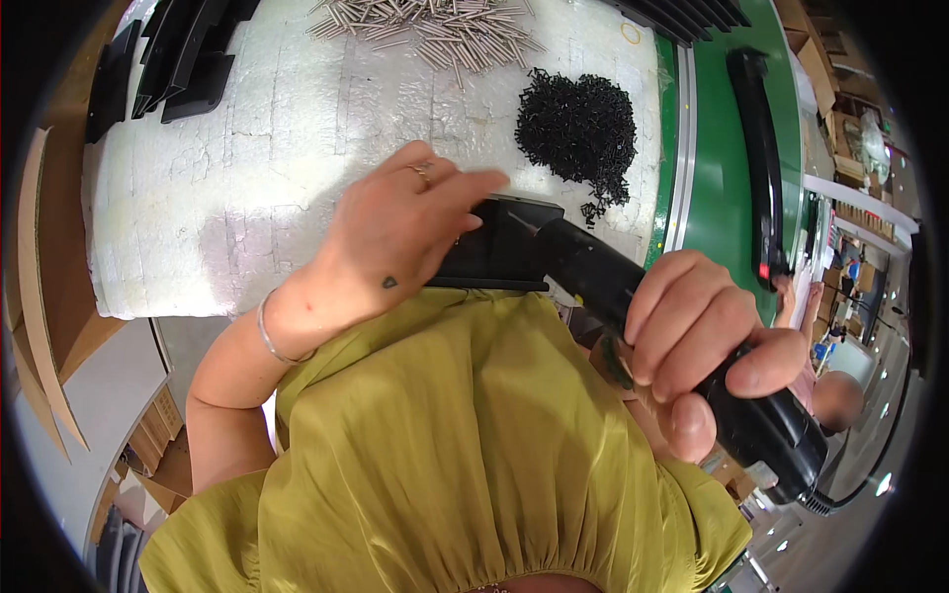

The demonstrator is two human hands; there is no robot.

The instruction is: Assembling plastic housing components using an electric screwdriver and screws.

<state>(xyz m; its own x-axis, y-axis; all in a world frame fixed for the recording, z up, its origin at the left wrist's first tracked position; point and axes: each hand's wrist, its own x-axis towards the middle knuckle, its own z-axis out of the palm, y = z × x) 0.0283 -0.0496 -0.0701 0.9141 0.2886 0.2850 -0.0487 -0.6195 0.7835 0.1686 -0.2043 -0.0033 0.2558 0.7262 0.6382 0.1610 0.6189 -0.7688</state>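
Observation:
My right hand (707, 341) is wrapped round a black electric screwdriver (603, 272), its cord running off at the lower right. The thin bit points left over a flat black part (509, 247) that lies at the near edge of the padded table, against my shirt. Over the left end of that part, my left hand (395, 222) is bent with its fingers at the far edge; one finger reaches right near the bit. Whatever lies under its palm is hidden. A heap of small black screws (578, 128) sits just beyond the part.
Metal pins (445, 30) are piled at the far middle of the white padded tabletop (267, 168). Black panels (183, 64) stack at far left, more (682, 15) at far right. A long black bar (759, 163) lies on the green surface (714, 158). Another person (835, 400) is at right.

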